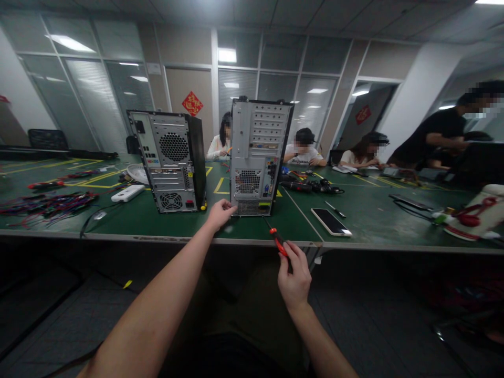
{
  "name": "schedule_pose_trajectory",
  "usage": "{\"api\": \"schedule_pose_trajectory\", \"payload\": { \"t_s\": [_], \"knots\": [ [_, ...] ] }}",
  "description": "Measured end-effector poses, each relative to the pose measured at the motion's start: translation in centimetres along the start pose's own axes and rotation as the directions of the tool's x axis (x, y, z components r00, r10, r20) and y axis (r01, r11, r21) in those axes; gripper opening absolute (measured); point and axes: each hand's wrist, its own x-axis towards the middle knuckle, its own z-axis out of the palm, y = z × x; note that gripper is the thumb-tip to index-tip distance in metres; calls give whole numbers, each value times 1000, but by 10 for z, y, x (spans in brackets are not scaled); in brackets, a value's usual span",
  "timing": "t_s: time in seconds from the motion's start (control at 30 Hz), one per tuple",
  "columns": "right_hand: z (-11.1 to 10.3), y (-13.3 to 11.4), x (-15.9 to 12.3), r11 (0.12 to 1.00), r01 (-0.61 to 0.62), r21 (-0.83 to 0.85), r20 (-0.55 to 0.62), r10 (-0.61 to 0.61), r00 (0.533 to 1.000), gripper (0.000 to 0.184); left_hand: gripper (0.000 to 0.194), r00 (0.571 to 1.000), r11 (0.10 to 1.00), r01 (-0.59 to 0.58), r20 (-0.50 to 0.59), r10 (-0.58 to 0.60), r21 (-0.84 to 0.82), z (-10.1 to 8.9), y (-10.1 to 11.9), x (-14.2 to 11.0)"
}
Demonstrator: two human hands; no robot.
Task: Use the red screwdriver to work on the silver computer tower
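A grey and black desktop computer tower stands upright on the green-topped table, its back panel of ports, vents and slots facing me. At its lower left corner, my left hand is closed with the fingertips on the case edge. My right hand grips the red and black handle of a screwdriver in front of the table edge. The thin shaft points up and forward, its tip by the tower's bottom edge; whether it touches a screw is too small to tell. A second computer tower stands to the left.
A smartphone and a small pen-like tool lie to the right. Black cables sit behind them. On the left are a white power strip and tangled wires. Several people are across the table.
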Motion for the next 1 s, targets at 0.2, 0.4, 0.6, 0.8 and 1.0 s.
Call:
{"api": "schedule_pose_trajectory", "payload": {
  "t_s": [0.2, 0.4, 0.6, 0.8, 1.0],
  "knots": [
    [0, 1, -1, 999, 21, -24, -10, -21, 1000, 37, 27, 1000, 1000, -4, -22, 4, 11, 1, 3, 0],
    [-1, 0, 2, 999, -50, 11, -40, 50, 998, 21, 27, 1000, 1000, 0, -24, 0, 0, 2, 7, -2],
    [-1, -1, 1, 1000, -11, -3, -13, 11, 1000, 31, 27, 1000, 1000, -4, -19, 4, -1, 0, 8, -3],
    [0, 0, 1, 1000, -10, -9, -25, 10, 1000, 30, 26, 1000, 1000, 2, -20, -3, -5, 0, 11, -4],
    [-3, -1, 3, 998, -56, 15, -20, 56, 998, 16, 27, 1000, 1000, 9, -6, -9, 1, 0, 8, -3]
  ]
}}
